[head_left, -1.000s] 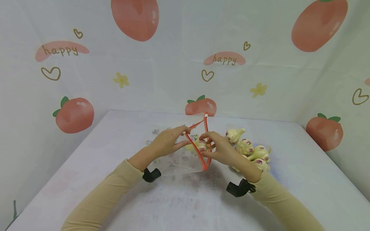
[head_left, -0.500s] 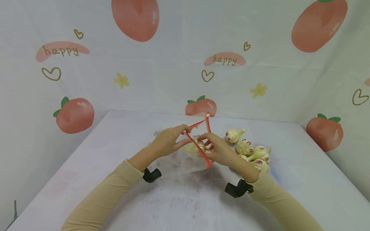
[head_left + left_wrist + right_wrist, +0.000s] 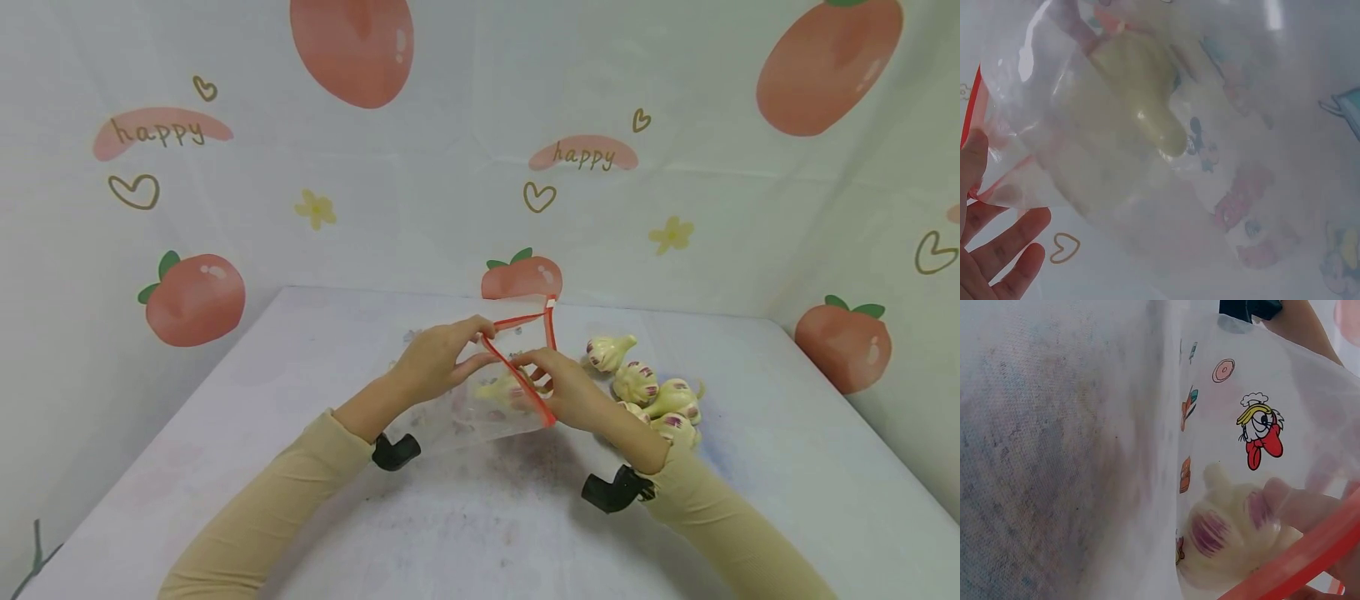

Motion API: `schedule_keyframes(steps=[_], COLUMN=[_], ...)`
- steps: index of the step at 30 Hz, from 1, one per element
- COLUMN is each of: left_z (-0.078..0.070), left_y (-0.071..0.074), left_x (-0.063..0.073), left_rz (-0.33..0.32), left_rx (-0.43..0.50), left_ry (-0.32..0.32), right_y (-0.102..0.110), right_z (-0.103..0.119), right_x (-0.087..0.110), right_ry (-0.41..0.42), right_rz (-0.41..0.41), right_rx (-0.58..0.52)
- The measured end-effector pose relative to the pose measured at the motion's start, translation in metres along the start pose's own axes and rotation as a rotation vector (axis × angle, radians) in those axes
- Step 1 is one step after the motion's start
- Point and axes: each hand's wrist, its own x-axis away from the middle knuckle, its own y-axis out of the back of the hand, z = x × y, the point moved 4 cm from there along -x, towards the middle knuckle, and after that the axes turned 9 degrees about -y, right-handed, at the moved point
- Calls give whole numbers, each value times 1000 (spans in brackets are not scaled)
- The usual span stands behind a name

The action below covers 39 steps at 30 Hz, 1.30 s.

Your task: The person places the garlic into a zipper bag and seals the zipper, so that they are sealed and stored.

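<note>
A clear zip bag (image 3: pixel 480 429) with a red-edged mouth and printed cartoon figures is held up over the table. My left hand (image 3: pixel 438 360) pinches its red rim between thumb and fingers, and the mouth gapes to the right. Reaching in through that mouth, my right hand (image 3: pixel 576 390) grips a garlic bulb (image 3: pixel 497 390). The right wrist view shows the bulb's purple-streaked cloves (image 3: pixel 1222 534) through the plastic, the thumb (image 3: pixel 1291 503) pressed on its side. In the left wrist view the pale stem (image 3: pixel 1163 128) points down inside the bag.
Several more garlic bulbs (image 3: pixel 636 382) lie in a loose cluster right of the bag, partly behind the right forearm. A white table (image 3: pixel 465 533) spreads in front, backed by a fruit-printed cloth (image 3: pixel 420 233). Each wrist carries a black camera mount (image 3: pixel 617 490).
The right hand has pushed the garlic deeper inside, so it now shows through the plastic. The bag's red mouth has shifted slightly right over that hand. The left hand stays nearly in place.
</note>
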Motion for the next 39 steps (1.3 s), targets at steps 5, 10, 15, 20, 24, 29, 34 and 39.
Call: schedule_keyframes(steps=[5, 10, 15, 20, 24, 29, 34, 39], left_z=[0, 1, 2, 1, 1, 1, 2, 2], left_y=[3, 3, 0, -1, -3, -4, -5, -4], left_x=[-1, -1, 1, 2, 3, 3, 4, 5], left_rz=[-22, -22, -6, 1, 11, 28, 29, 25], left_rx=[-23, -22, 19, 16, 23, 37, 34, 33], left_ry=[3, 14, 18, 13, 20, 31, 31, 24], right_y=[-1, -1, -2, 2, 8, 17, 26, 36], right_z=[-1, -1, -4, -3, -2, -3, -8, -14], right_x=[0, 0, -1, 0, 3, 6, 10, 15], right_ry=[-30, -37, -68, -78, -59, -31, -30, -74], right_rz=[31, 41, 50, 43, 14, -34, -70, -70], right_rx=[12, 12, -20, -44, -37, -22, -28, -39])
